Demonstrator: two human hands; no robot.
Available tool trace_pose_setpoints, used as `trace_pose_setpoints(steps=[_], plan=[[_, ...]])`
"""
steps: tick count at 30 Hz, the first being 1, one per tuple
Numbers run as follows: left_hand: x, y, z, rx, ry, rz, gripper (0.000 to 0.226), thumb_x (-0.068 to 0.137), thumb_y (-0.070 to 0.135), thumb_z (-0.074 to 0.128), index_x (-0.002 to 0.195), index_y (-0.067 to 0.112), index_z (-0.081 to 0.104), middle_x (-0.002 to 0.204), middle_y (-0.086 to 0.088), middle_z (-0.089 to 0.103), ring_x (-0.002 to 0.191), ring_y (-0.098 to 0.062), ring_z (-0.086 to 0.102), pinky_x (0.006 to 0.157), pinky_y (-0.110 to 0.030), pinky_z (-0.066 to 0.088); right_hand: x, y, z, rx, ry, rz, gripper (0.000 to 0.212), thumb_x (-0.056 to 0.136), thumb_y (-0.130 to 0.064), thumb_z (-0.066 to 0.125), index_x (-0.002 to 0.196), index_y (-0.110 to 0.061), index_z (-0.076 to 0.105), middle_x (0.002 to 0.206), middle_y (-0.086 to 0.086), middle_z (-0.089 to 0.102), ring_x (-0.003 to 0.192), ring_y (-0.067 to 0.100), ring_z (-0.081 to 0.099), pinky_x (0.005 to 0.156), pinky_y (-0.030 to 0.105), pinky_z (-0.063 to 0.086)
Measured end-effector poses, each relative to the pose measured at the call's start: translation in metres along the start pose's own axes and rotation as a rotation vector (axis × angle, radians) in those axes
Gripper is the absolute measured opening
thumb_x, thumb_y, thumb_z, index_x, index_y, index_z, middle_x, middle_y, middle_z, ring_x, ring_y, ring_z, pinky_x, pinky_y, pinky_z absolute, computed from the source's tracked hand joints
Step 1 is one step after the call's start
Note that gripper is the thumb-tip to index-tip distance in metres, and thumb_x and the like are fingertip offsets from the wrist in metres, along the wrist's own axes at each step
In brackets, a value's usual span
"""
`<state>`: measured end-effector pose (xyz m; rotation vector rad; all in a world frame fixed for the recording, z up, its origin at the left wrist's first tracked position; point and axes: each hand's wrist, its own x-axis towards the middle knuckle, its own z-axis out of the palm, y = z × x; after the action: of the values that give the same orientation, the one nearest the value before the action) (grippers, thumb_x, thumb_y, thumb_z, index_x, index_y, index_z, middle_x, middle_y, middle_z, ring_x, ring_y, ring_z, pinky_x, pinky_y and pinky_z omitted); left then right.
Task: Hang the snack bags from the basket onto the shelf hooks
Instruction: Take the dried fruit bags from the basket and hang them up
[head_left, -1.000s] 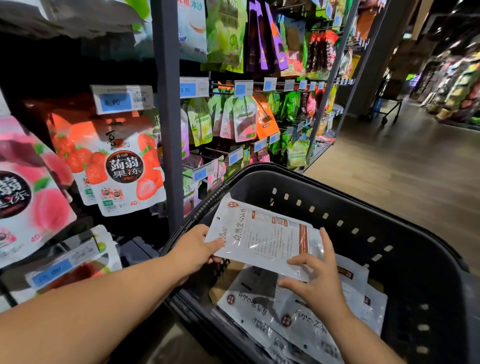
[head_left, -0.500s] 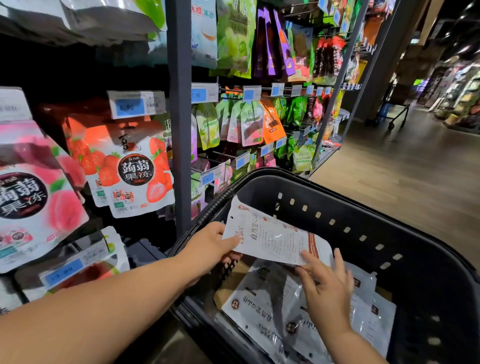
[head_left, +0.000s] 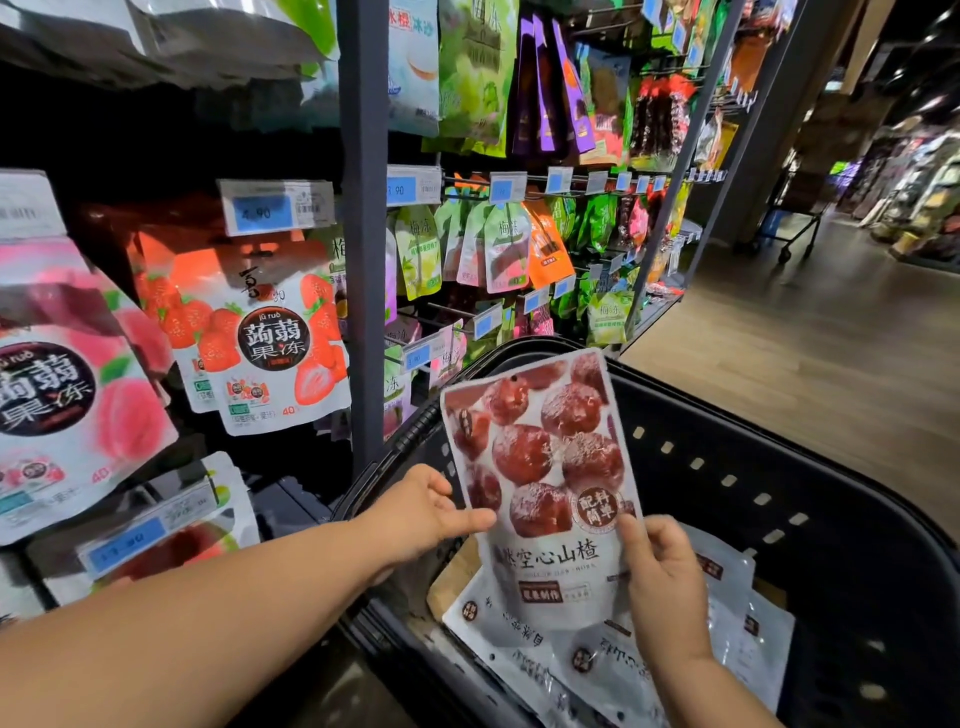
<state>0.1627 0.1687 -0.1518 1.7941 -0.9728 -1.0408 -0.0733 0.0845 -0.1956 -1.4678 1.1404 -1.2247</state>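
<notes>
The left hand (head_left: 423, 512) pinches the left edge of a hawthorn snack bag (head_left: 540, 467), thumb laid on the printed front and the other fingers hidden behind it. The right hand (head_left: 665, 577) grips the bag's lower right edge in the same way, thumb on the front and fingers curled round the back. Between the two hands the bag stands upright with its front to the camera, showing red hawthorn balls above a white panel of dark characters, and a small hang hole near its top edge. It is held above the near left part of a black plastic basket (head_left: 779, 467), whose wall has rows of small slots.

In the bottom of the basket lie more white bags of the same kind (head_left: 519, 649), overlapping one another, with a piece of brown cardboard (head_left: 457, 577) beside them.

To the left stands the shelf, with a dark upright post (head_left: 363, 234) just beyond the basket's rim. Left of the post hang strawberry jelly bags (head_left: 280, 353) under a blue price tag (head_left: 275, 208), and a peach jelly bag (head_left: 67, 384) nearer the camera. Right of the post, green plum jelly bags (head_left: 506, 249) hang from hooks. A wooden floor (head_left: 805, 364) runs off to the right.
</notes>
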Motion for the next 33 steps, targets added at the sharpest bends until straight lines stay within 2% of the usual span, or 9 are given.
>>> trace_pose_setpoints(steps=[3,8,11,14,17,20,23,27,33], plan=[[-0.001,-0.005,0.005,-0.182,-0.1,-0.042,0.112,0.041,0.052,0.093,0.13,0.012,0.04,0.117,-0.006,0.066,0.099,-0.015,0.065,0.082,-0.028,0.052,0.0,-0.009,0.005,0.166,-0.031,0.153,0.025,0.095,-0.031,0.058,0.084,-0.009,0.057,0.086,0.017,0.072,0.079,0.039,0.067,0.068,0.048,0.053],[-0.014,0.0,0.019,-0.453,-0.292,0.009,0.051,0.07,0.009,0.082,0.119,0.008,0.067,0.113,-0.01,0.073,0.107,-0.025,0.069,0.096,-0.037,0.053,-0.007,-0.02,0.023,0.341,-0.108,0.271,0.021,0.094,-0.025,0.059,0.082,-0.009,0.055,0.075,0.008,0.072,0.069,0.024,0.064,0.065,0.039,0.052],[-0.013,-0.003,0.02,-0.503,-0.208,0.011,0.046,0.064,0.007,0.078,0.109,0.006,0.071,0.107,-0.014,0.074,0.102,-0.03,0.071,0.091,-0.039,0.054,-0.006,-0.019,0.023,0.192,-0.162,0.255,0.021,0.1,-0.024,0.055,0.085,-0.009,0.057,0.073,0.004,0.072,0.065,0.019,0.065,0.055,0.032,0.049],[-0.007,-0.009,0.017,-0.524,-0.124,0.01,0.048,0.06,0.006,0.077,0.108,0.002,0.071,0.104,-0.017,0.074,0.097,-0.032,0.072,0.087,-0.041,0.056,0.002,-0.007,0.014,0.022,-0.232,0.201,0.022,0.1,-0.027,0.055,0.089,-0.01,0.065,0.085,0.004,0.074,0.075,0.021,0.068,0.065,0.033,0.054],[-0.002,-0.016,0.014,-0.551,-0.043,0.002,0.051,0.059,0.004,0.077,0.109,0.0,0.07,0.104,-0.02,0.074,0.095,-0.035,0.072,0.087,-0.045,0.055,0.014,0.018,-0.008,-0.199,-0.064,0.164,0.02,0.099,-0.031,0.055,0.09,-0.018,0.066,0.086,-0.002,0.069,0.086,0.018,0.065,0.071,0.028,0.051],[0.0,-0.023,0.009,-0.563,-0.017,-0.016,0.046,0.062,0.002,0.076,0.107,-0.001,0.07,0.101,-0.02,0.074,0.093,-0.037,0.072,0.086,-0.047,0.055,0.033,0.054,-0.041,-0.572,0.146,0.255,0.018,0.094,-0.043,0.06,0.101,-0.027,0.063,0.107,0.001,0.067,0.102,0.025,0.06,0.082,0.038,0.05],[-0.002,-0.027,0.007,-0.54,-0.026,0.001,0.048,0.061,0.003,0.076,0.108,0.001,0.07,0.103,-0.019,0.074,0.094,-0.036,0.072,0.088,-0.047,0.054,0.038,0.076,-0.068,-0.865,0.232,0.428,0.05,0.083,-0.046,0.071,0.128,-0.028,0.056,0.132,0.009,0.054,0.122,0.035,0.049,0.097,0.048,0.046],[-0.004,-0.025,0.007,-0.514,-0.042,0.028,0.043,0.066,0.0,0.075,0.108,0.003,0.069,0.101,-0.015,0.075,0.093,-0.032,0.073,0.082,-0.043,0.057,0.03,0.083,-0.076,-0.847,0.25,0.54,0.077,0.073,-0.04,0.083,0.135,-0.021,0.042,0.137,0.017,0.041,0.124,0.039,0.044,0.098,0.052,0.044],[-0.004,-0.017,0.004,-0.492,-0.036,0.052,0.03,0.075,-0.008,0.069,0.102,0.004,0.071,0.097,-0.014,0.076,0.084,-0.028,0.074,0.063,-0.034,0.061,0.028,0.086,-0.073,-0.633,0.165,0.481,0.073,0.079,-0.029,0.08,0.133,-0.027,0.032,0.12,0.01,0.059,0.098,0.034,0.063,0.082,0.043,0.054]])
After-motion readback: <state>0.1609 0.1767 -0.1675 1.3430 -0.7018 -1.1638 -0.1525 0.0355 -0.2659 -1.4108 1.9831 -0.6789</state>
